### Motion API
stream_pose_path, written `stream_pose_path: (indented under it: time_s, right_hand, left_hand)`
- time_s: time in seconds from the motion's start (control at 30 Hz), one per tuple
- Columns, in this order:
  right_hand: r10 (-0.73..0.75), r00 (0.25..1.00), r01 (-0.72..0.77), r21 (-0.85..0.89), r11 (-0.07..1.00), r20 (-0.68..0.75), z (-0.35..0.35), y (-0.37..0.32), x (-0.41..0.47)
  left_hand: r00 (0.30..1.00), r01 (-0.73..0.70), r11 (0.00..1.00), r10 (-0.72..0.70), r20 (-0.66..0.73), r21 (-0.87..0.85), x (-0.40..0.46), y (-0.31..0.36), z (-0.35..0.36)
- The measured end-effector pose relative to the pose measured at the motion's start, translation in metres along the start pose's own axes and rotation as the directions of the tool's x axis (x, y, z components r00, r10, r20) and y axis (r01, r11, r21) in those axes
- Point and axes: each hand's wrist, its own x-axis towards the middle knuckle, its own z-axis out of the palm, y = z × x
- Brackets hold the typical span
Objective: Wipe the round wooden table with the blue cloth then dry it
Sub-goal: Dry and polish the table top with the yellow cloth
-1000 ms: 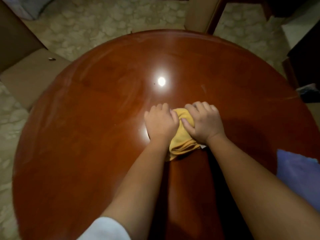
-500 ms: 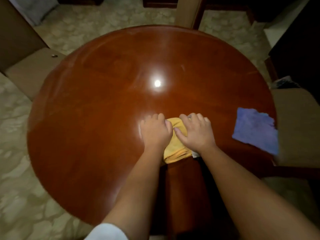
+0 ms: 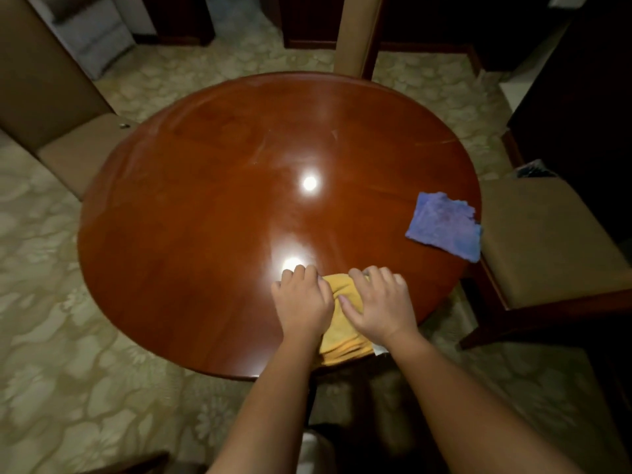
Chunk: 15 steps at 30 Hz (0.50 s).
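**A:** Entry, head view. Both hands are on a folded yellow cloth (image 3: pixel 337 314) near the lower edge of the round wooden table (image 3: pixel 205 217). Left hand (image 3: pixel 302 302) lies palm down on the cloth's left part, fingers extended and close together. Right hand (image 3: pixel 379 306) lies on its right part, fingers spread and pressing flat. Neither hand curls round anything.

**B:** Why two flat palms, not a pinch?

**A:** My reading: flat pressure keeps the whole pad on the wood, so it takes up moisture evenly. The folds give thickness, and two hands stop it bunching.

**B:** And the blue cloth (image 3: pixel 444 229)?

**A:** Centre right of the frame, lying loose at the table's right rim, one corner just over the edge above a tan chair seat (image 3: pixel 547 241). No hand touches it; it is well apart from both.

**B:** Parked, then?

**A:** Likely. It sits out of the yellow cloth's way yet within reach. I judge the wet wipe done and drying under way.

**B:** Surface condition?

**A:** Glossy, two lamp reflections (image 3: pixel 309 183) mid-frame, faint streaks toward the upper part. Whether those are damp or polish marks, I cannot tell.

**B:** Risk?

**A:** The overhanging blue corner could slide off if nudged.
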Motion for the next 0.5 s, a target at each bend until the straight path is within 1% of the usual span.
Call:
stream_pose_path:
  time_s: [0.1,0.27,0.43,0.5]
  right_hand:
    - [-0.035,0.999,0.036,0.016,0.999,-0.025,0.006,0.007,0.013]
    - [-0.096,0.994,0.098,0.038,0.994,-0.052,0.016,0.022,0.057]
    - [-0.015,0.998,0.017,0.024,1.000,-0.058,0.027,0.042,0.114]
    - [0.016,0.998,-0.014,0.031,0.999,-0.054,0.032,0.053,0.141]
  left_hand:
    - [0.999,0.013,1.000,-0.013,-0.042,-0.010,0.009,0.000,0.007]
    - [0.992,0.101,0.995,-0.102,-0.076,-0.013,0.040,0.011,0.017]
    - [0.996,0.061,0.998,-0.062,-0.066,-0.026,0.109,0.021,0.037]
    - [0.998,0.048,0.999,-0.049,-0.038,-0.025,0.138,0.027,0.045]
